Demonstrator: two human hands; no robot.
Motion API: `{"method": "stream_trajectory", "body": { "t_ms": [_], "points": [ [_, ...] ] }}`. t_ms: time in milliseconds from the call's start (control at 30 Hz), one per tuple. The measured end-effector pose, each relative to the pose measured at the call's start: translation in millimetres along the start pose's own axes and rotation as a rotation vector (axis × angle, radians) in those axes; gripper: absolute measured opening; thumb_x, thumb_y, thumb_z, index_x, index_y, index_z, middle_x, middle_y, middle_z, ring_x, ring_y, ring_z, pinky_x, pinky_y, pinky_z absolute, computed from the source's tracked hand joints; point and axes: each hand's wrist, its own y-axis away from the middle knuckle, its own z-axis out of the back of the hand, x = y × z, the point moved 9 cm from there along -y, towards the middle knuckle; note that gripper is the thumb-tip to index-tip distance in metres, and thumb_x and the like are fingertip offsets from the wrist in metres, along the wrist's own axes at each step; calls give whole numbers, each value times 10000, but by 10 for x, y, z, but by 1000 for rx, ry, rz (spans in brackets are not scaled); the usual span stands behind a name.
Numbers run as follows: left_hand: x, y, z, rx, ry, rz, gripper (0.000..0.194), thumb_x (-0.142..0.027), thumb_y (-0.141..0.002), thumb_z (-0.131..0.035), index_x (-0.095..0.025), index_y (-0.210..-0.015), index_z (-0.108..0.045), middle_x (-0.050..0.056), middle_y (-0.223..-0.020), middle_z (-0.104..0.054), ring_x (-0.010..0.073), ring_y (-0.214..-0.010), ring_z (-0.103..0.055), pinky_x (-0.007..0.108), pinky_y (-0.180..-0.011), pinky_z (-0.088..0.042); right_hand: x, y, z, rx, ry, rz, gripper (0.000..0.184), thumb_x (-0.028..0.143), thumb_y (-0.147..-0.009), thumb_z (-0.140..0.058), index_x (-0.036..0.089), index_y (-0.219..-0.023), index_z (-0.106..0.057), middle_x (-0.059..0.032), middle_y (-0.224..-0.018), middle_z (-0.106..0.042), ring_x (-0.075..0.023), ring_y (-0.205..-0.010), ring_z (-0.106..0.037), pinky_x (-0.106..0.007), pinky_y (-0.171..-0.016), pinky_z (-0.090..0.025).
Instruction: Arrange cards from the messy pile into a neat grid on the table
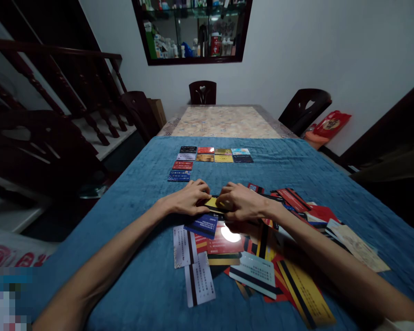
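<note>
Between my two hands is a yellow card [212, 202] with a dark stripe, low over the blue cloth. My left hand [192, 197] pinches its left end, and my right hand [239, 201] has its fingers closed on the right end. Just below lies a loose pile of plastic cards, among them a dark blue card [203, 226], a red card [224, 241], a pale blue card [253, 271] and a gold card [305, 292]. Some cards are hidden under my right forearm. Farther off, several cards lie in neat rows, with a blue card [179, 175] nearest me.
A blue cloth [131, 216] covers the near part of the table; the far part shows a patterned top [224, 120]. Dark wooden chairs [203, 93] stand around it. A red bag [332, 123] sits beyond the right edge. Stair railings [55, 53] run along the left.
</note>
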Motion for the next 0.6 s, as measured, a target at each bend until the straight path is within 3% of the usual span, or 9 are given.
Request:
{"method": "stream_trajectory", "body": {
  "t_ms": [133, 300, 467, 600],
  "points": [
    [-4, -7, 44, -37, 38, -32, 199, -360, -910, -606, -209, -896, -734, 67, -1032, -647, 248, -1113, -487, 447, -1032, -368, -46, 18, 54, -44, -61, 43, 202, 228, -769, -613, 182, -916, -743, -66, -847, -687, -219, -868, -534, -335, -813, -397],
    [15, -19, 129, -135, 187, -74, 279, -286, -960, -500, -170, -855, -732, 75, -919, -693, 188, -938, -587, 333, -898, -456, -184, 59, 130, -78, -166, 33, 252, 196, -840, -531, 165, -933, -763, -56, -807, -712, -193, -809, -551, -300, -774, -410],
    [204, -6, 152, -249, 226, 17, 263, -240, -951, -468, -158, -893, -712, 61, -889, -694, 162, -855, -618, 290, -808, -480, -377, 67, 181, -143, -163, -75, 291, 222, -922, -481, 147, -927, -762, -80, -811, -692, -188, -815, -577, -271, -719, -395],
    [295, 2, 129, -294, 205, 78, 240, -188, -932, -473, -154, -949, -710, 58, -913, -703, 153, -841, -626, 276, -784, -483, -471, 52, 161, -154, -93, -141, 239, 121, -854, -516, 152, -904, -748, -76, -814, -664, -178, -799, -577, -252, -695, -374]
  ]
}}
